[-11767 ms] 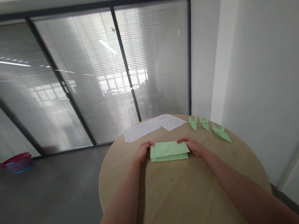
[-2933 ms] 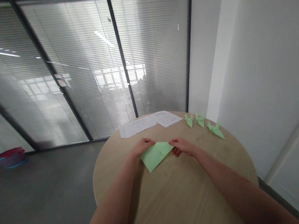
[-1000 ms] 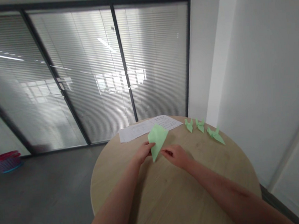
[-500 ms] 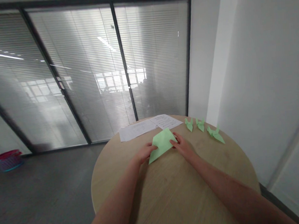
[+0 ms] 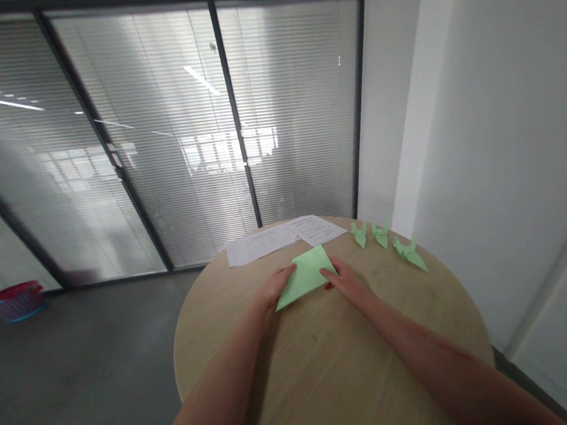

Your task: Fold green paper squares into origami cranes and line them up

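A light green sheet of folded paper [image 5: 305,276] is held between my two hands above the round wooden table [image 5: 318,365]. My left hand [image 5: 277,285] grips its left edge, thumb on top and the other fingers hidden beneath. On the right edge, my right hand [image 5: 340,278] pinches the paper with the thumb on top; its fingers show partly behind and below. One pointed corner of the paper hangs toward me at the lower left. To the right on the table stand three green origami cranes, the nearest crane [image 5: 410,253] being the largest in view.
White paper sheets [image 5: 261,245] and a printed page [image 5: 315,230] lie at the table's far edge. A red and blue plastic basket [image 5: 15,302] stands on the grey floor at left. Glass partitions with blinds [image 5: 295,108] rise behind the table, and a white wall [image 5: 513,157] is at right.
The green paper has turned slightly, its near corner shifting left. My left hand has moved up along the left edge; my right hand keeps its grip.
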{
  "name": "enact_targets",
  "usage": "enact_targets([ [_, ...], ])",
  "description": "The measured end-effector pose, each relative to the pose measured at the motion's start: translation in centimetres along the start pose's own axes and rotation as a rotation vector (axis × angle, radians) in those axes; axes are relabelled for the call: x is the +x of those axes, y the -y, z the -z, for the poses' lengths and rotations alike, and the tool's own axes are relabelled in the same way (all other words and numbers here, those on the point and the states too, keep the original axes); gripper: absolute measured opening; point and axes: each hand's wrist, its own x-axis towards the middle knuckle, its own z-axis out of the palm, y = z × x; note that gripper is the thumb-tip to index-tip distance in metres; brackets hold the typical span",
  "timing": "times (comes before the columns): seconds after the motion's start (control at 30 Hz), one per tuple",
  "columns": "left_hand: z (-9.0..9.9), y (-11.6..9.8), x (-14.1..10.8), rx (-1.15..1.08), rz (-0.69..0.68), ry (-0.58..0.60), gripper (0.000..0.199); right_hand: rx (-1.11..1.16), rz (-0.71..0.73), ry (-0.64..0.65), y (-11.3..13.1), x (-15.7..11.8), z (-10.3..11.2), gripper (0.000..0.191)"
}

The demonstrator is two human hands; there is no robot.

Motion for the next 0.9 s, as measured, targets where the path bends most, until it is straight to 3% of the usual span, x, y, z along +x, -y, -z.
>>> enact_targets([
  [0.17, 0.0, 0.4, 0.4, 0.06, -0.014, -0.005, 0.043, -0.029, -0.003, 0.043, -0.6, 0.3, 0.1, 0.032],
  [0.3, 0.0, 1.4, 1.4, 0.047, -0.005, -0.009, 0.045, -0.126, 0.015, 0.061, -1.1, 0.3, 0.1, 0.044],
  [0.57, 0.2, 2.1, 2.1, 0.014, -0.002, -0.055, 0.054, -0.374, 0.365, 0.146, 0.0, -0.6, -0.3, 0.055],
  [0.8, -0.1, 2.4, 2.2, 0.067, -0.012, -0.046, 0.04, -0.368, 0.373, 0.143, 0.2, -0.7, -0.5, 0.055],
  [0.9, 0.0, 2.6, 2.3, 0.084, -0.028, -0.064, 0.041, -0.279, 0.301, 0.15, -0.1, -0.6, -0.5, 0.05],
])
